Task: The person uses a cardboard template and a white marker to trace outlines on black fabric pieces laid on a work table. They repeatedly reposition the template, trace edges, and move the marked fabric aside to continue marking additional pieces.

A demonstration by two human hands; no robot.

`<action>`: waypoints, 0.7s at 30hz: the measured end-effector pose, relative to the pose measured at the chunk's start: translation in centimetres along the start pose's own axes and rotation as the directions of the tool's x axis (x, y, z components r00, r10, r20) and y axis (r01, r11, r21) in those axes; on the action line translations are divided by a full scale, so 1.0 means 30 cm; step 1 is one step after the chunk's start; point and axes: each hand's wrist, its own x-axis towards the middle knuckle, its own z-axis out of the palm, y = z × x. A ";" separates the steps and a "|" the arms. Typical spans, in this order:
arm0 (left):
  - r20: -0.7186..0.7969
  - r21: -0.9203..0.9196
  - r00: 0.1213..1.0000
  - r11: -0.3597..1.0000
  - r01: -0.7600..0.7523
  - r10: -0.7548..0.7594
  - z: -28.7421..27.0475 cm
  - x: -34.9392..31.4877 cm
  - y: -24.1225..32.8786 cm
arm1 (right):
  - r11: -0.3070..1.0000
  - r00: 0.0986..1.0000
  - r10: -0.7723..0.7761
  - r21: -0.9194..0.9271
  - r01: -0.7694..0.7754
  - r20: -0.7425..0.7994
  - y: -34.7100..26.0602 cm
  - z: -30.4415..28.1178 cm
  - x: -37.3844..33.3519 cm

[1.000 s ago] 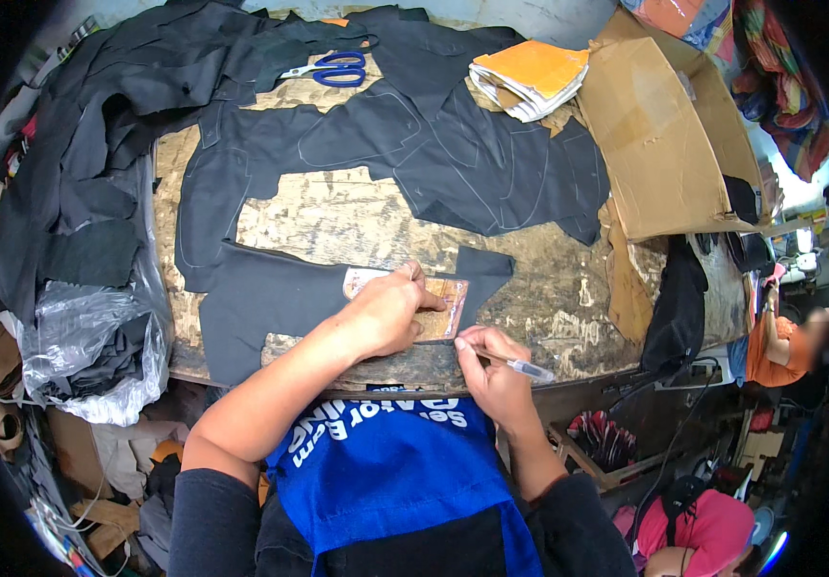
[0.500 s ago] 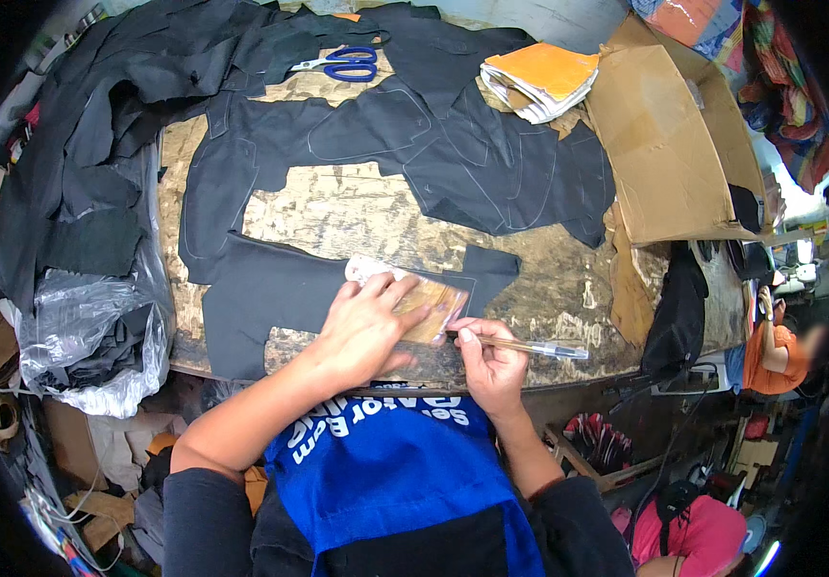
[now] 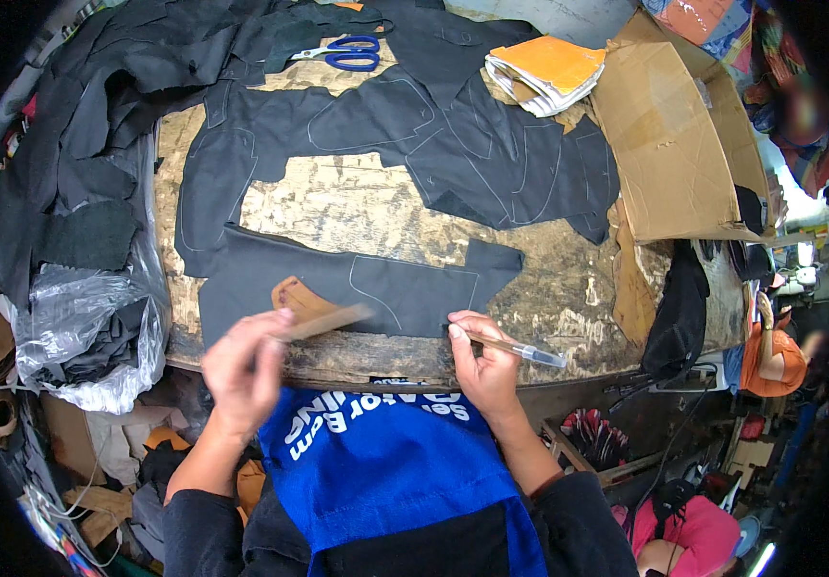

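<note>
My left hand is lifted just off the table's near edge, blurred, holding a flat brown cardboard template by its end. My right hand rests at the near edge, gripping a pen-like marker that points right. Between and beyond the hands lies a black fabric piece with a light outline drawn on it. A larger black fabric sheet with several drawn outlines lies farther back on the worn wooden table.
Blue-handled scissors lie at the far edge. A stack of orange and white sheets sits far right beside a cardboard sheet. Dark fabric scraps and a clear plastic bag pile up on the left. A person in orange sits right.
My left hand has lifted the brown template off the black fabric and drawn it left toward me. My right hand stays at the edge with the marker.
</note>
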 end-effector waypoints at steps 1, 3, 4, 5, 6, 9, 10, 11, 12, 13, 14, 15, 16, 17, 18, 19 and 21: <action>-0.129 -0.083 0.974 0.981 0.176 -0.186 -0.017 -0.012 0.004 | 1.000 1.000 0.008 0.001 -0.008 -0.023 0.003 0.002 0.000; -0.271 -0.512 0.891 0.839 0.186 -0.363 -0.036 -0.003 -0.028 | 0.996 0.997 0.064 0.060 -0.061 -0.048 0.006 0.007 0.000; -0.289 -0.576 0.838 0.784 0.234 -0.463 -0.052 0.000 -0.049 | 0.987 0.993 0.111 0.119 -0.105 -0.047 0.006 0.008 0.000; -0.287 -0.674 0.805 0.707 0.216 -0.520 -0.062 0.001 -0.071 | 0.971 0.987 0.152 0.192 -0.141 -0.043 0.005 0.009 0.000; -0.261 -0.706 0.797 0.670 0.227 -0.545 -0.071 -0.004 -0.091 | 0.997 0.998 0.043 0.059 -0.041 -0.042 0.003 0.007 0.000; -0.165 -0.806 0.759 0.530 0.265 -0.630 -0.067 -0.020 -0.153 | 0.997 0.998 -0.058 -0.046 0.060 0.040 -0.004 -0.002 0.001; -0.128 -0.830 0.744 0.482 0.282 -0.656 -0.058 -0.027 -0.169 | 0.999 1.000 -0.016 -0.030 0.017 0.010 -0.006 -0.004 0.001; -0.133 -0.842 0.704 0.454 0.290 -0.697 -0.044 -0.033 -0.181 | 0.999 1.000 -0.025 -0.029 0.025 0.013 -0.008 -0.006 0.000; -0.142 -0.823 0.709 0.480 0.303 -0.691 -0.036 -0.035 -0.191 | 0.999 1.000 -0.026 -0.025 0.026 0.014 -0.007 -0.007 0.000; -0.156 -0.800 0.656 0.484 0.355 -0.738 -0.030 -0.037 -0.197 | 0.999 0.999 -0.036 -0.008 0.037 0.021 -0.006 -0.006 0.000; -0.168 -0.787 0.709 0.526 0.321 -0.684 -0.023 -0.038 -0.199 | 0.999 0.999 -0.042 0.000 0.042 0.012 -0.004 -0.005 0.000; -0.186 -0.770 0.707 0.548 0.326 -0.682 -0.015 -0.039 -0.198 | 0.999 0.999 -0.047 -0.027 0.047 0.001 -0.001 -0.002 -0.002; -0.197 -0.763 0.734 0.572 0.301 -0.650 -0.007 -0.039 -0.196 | 0.997 0.998 -0.064 -0.041 0.063 -0.012 0.003 0.001 -0.003; -0.216 -0.728 0.707 0.594 0.342 -0.673 -0.001 -0.037 -0.193 | 0.997 0.998 -0.050 -0.056 0.049 -0.024 0.007 0.003 -0.004; -0.232 -0.702 0.710 0.619 0.351 -0.665 0.002 -0.039 -0.187 | 0.999 0.999 -0.039 -0.019 0.039 -0.036 0.010 0.004 -0.008; -0.241 -0.686 0.722 0.640 0.346 -0.649 0.005 -0.040 -0.181 | 1.000 0.999 0.002 0.020 -0.001 -0.045 0.015 0.000 -0.010; -0.254 -0.646 0.727 0.672 0.363 -0.637 0.005 -0.039 -0.174 | 0.993 0.995 0.083 0.088 -0.078 -0.060 0.025 -0.013 -0.014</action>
